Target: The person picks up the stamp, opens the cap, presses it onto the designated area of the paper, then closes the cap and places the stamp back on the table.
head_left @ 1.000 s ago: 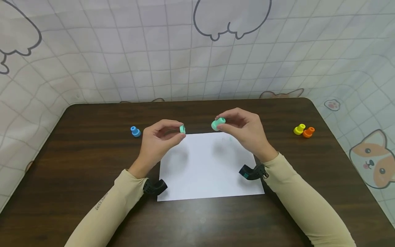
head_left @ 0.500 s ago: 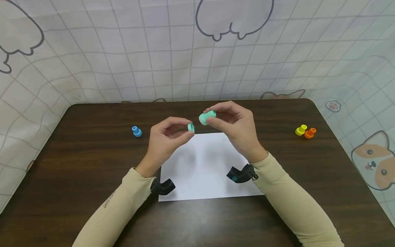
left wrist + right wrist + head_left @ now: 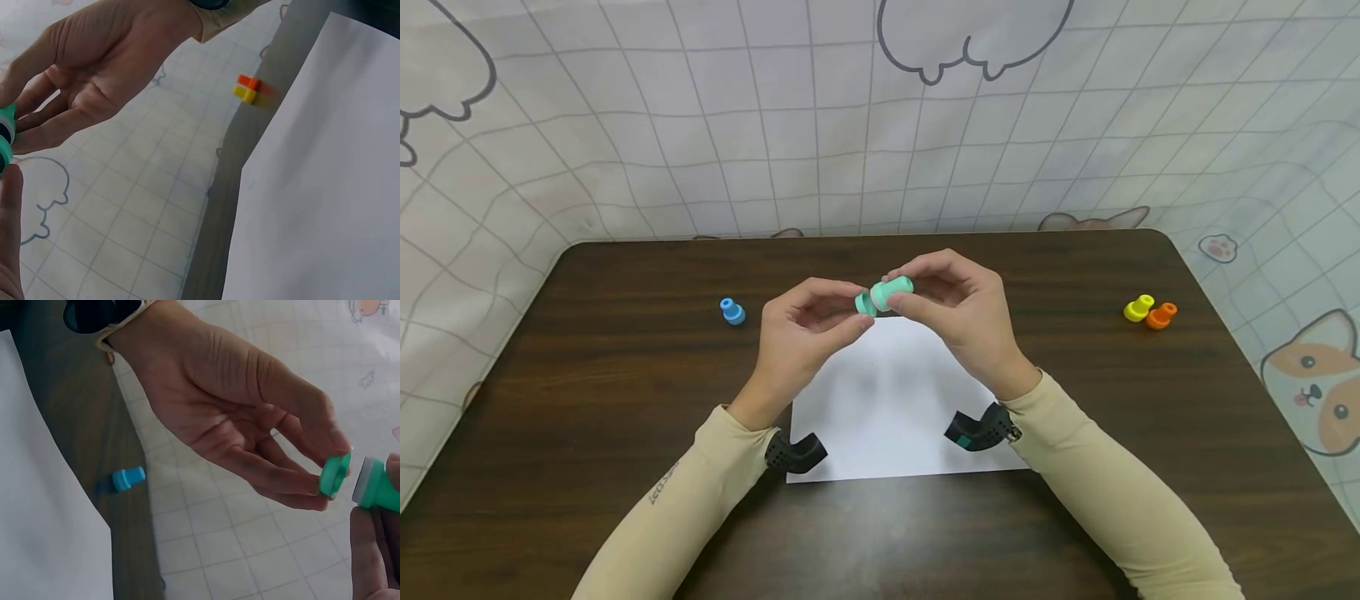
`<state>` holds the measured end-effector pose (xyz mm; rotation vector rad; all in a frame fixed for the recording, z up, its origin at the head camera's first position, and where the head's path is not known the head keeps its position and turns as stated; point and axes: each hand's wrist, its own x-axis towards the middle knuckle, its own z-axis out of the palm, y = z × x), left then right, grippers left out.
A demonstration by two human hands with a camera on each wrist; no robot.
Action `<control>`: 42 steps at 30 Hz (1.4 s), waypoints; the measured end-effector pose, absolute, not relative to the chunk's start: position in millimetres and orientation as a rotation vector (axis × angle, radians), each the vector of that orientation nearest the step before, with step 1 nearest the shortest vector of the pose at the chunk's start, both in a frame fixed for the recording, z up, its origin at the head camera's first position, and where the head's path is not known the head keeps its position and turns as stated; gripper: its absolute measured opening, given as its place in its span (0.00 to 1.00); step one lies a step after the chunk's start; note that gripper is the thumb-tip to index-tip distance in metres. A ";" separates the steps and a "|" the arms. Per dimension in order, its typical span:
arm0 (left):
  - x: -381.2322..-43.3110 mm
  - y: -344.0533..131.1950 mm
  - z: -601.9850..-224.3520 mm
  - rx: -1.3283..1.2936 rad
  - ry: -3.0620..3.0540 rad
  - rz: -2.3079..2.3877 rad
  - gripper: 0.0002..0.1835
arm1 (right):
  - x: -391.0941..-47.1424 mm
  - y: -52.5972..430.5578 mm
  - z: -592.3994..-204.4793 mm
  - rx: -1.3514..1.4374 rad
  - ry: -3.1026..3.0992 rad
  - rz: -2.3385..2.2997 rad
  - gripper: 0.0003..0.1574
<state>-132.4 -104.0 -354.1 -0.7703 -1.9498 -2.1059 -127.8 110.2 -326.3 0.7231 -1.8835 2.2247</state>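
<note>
Above the far part of the white paper (image 3: pixel 891 408), both hands are raised and close together. My left hand (image 3: pixel 797 337) pinches a small round green cap (image 3: pixel 863 304) between thumb and fingers, its hollow side facing right. A green toy stamp (image 3: pixel 895 291) is pinched in my right hand (image 3: pixel 958 312), tilted, with its pale wide end pointing at the cap. In the right wrist view a narrow gap separates the cap (image 3: pixel 335 475) from the stamp (image 3: pixel 378 486). The left wrist view catches the two green pieces only at its left edge.
A blue stamp (image 3: pixel 732 312) stands on the dark wooden table (image 3: pixel 587 375) left of the paper. Toward the right side, a yellow stamp (image 3: pixel 1138 307) and an orange stamp (image 3: pixel 1161 316) stand side by side. Behind the table hangs a white grid-patterned cloth (image 3: pixel 850 133).
My right hand has moved left with the stamp, and my left hand slightly right with the cap, bringing the two pieces close together. The stamp's wide end has turned toward the cap.
</note>
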 end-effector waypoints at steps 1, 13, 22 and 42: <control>-132.1 -103.7 -354.0 -0.768 -1.948 -2.110 0.18 | -127.5 109.8 -326.5 0.723 -1.886 2.224 0.15; -132.1 -99.3 -354.9 -0.757 -1.916 -2.149 0.18 | -127.2 108.3 -331.0 0.733 -1.933 2.182 0.15; -132.4 -98.7 -354.7 -0.778 -1.902 -2.153 0.18 | -127.7 107.3 -332.4 0.734 -1.945 2.162 0.14; -130.7 -100.7 -354.0 -0.742 -1.911 -2.195 0.17 | -126.4 104.4 -335.5 0.686 -2.003 2.168 0.14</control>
